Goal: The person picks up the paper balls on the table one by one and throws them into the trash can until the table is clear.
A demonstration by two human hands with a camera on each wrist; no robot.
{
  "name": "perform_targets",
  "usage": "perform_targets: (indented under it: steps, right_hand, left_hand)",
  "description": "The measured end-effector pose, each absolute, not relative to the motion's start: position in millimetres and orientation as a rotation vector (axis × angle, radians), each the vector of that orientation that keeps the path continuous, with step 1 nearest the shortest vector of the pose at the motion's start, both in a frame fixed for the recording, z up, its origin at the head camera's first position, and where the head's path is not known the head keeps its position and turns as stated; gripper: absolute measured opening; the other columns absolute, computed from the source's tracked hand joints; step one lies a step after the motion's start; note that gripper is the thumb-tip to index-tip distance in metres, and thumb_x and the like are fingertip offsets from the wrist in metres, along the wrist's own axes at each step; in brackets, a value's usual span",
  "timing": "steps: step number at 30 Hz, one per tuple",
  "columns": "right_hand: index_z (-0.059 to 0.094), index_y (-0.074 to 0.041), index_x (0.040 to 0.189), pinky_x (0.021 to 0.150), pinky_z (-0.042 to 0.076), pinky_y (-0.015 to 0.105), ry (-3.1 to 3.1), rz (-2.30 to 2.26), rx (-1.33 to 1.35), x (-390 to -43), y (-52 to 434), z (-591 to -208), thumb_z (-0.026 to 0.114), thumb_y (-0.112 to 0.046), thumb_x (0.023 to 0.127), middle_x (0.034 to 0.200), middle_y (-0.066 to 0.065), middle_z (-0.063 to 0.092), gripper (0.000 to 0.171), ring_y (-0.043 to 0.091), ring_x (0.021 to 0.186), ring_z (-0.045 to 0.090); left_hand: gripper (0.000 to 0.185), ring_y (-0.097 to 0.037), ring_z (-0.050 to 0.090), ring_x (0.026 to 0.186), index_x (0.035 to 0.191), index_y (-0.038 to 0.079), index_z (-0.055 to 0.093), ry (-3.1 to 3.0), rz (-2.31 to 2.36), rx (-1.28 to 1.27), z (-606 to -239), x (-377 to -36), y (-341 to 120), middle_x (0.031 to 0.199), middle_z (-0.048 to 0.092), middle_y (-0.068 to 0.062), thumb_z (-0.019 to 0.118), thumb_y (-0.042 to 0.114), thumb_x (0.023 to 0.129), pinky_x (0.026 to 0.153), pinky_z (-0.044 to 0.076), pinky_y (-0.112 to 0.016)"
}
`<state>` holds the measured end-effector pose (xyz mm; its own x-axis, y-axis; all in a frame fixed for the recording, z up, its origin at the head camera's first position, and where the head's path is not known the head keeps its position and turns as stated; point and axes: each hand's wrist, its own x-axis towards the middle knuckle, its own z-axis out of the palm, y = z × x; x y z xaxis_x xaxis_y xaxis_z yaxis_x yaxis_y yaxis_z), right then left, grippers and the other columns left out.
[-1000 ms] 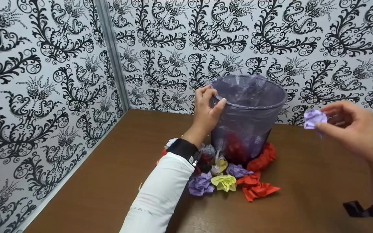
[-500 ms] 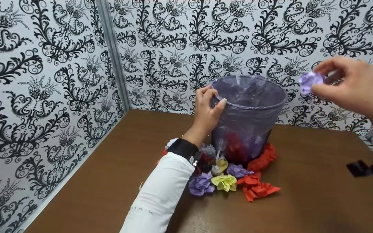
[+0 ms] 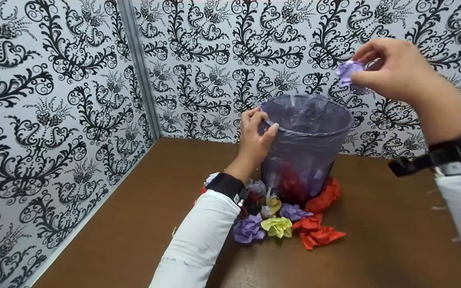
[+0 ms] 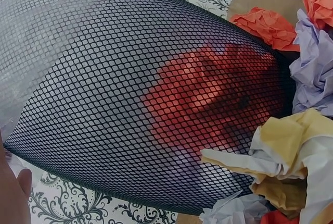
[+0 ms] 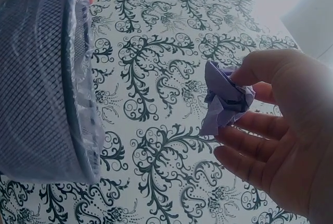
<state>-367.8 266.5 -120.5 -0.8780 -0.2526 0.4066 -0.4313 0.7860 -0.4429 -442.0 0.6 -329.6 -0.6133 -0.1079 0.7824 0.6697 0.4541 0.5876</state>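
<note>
A mesh wastebasket point(image 3: 306, 148) with a clear plastic liner stands upright on the table. My left hand point(image 3: 253, 134) grips its rim on the left side, thumb outside and over the liner edge. Up and to the right of the opening, my right hand point(image 3: 394, 70) pinches a crumpled purple paper ball point(image 3: 349, 73) between thumb and fingers. The right wrist view shows that purple paper ball point(image 5: 226, 99) apart from the basket rim. Through the mesh in the left wrist view, crumpled red paper point(image 4: 203, 96) shows inside the basket.
Several paper balls lie around the basket's foot: purple point(image 3: 249, 229), yellow point(image 3: 277, 226), red point(image 3: 318, 232), and another red one point(image 3: 326, 195) at its right. My left forearm hides part of the pile. Patterned walls point(image 3: 198, 72) bound the brown table point(image 3: 390, 224) at the back and left.
My right hand has risen with the purple paper ball and moved left, from beside the basket to above its rim level. The left hand has stayed on the rim.
</note>
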Motion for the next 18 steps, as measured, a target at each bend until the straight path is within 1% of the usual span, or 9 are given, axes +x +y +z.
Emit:
perform_targets:
  steps: [6, 9, 13, 18]
  right_hand:
    - [0.053, -0.010, 0.127, 0.068, 0.055, 0.022, -2.678, 0.794, 0.549, -384.3, 248.8, -127.1, 0.073, -0.039, 0.084, 0.123, 0.008, 0.056, 0.056, 0.021, 0.095, 0.062]
    - [0.052, -0.011, 0.127, 0.073, 0.056, 0.026, -2.710, 0.797, 0.536, -392.9, 241.7, -134.8, 0.073, -0.041, 0.084, 0.123, 0.008, 0.055, 0.057, 0.024, 0.098, 0.061]
    - [0.053, -0.012, 0.127, 0.080, 0.054, 0.035, -2.752, 0.775, 0.529, -405.3, 233.4, -144.4, 0.072, -0.039, 0.084, 0.124, 0.010, 0.056, 0.055, 0.027, 0.101, 0.059]
    - [0.054, -0.011, 0.124, 0.083, 0.054, 0.045, -2.819, 0.727, 0.560, -416.0, 223.8, -156.1, 0.072, -0.033, 0.084, 0.121, 0.013, 0.057, 0.049, 0.031, 0.103, 0.058]
  left_hand:
    - [0.046, -0.020, 0.043, 0.125, 0.100, 0.017, 0.055, -1.922, -1.244, -0.465, -330.5, -443.8, -0.7, 0.134, 0.040, -0.005, 0.050, 0.058, 0.080, 0.098, 0.044, -0.037]
    - [0.047, -0.018, 0.043, 0.124, 0.100, 0.018, 0.054, -1.933, -1.247, -0.465, -331.1, -444.4, -1.1, 0.133, 0.039, -0.004, 0.049, 0.060, 0.080, 0.097, 0.044, -0.037]
    - [0.046, -0.018, 0.043, 0.123, 0.099, 0.018, 0.054, -1.942, -1.241, -0.458, -330.5, -444.1, -0.7, 0.133, 0.039, -0.003, 0.049, 0.060, 0.080, 0.096, 0.044, -0.037]
    - [0.045, -0.020, 0.045, 0.124, 0.099, 0.019, 0.055, -1.932, -1.235, -0.449, -329.4, -443.0, 0.6, 0.133, 0.041, -0.004, 0.050, 0.059, 0.080, 0.096, 0.044, -0.038]
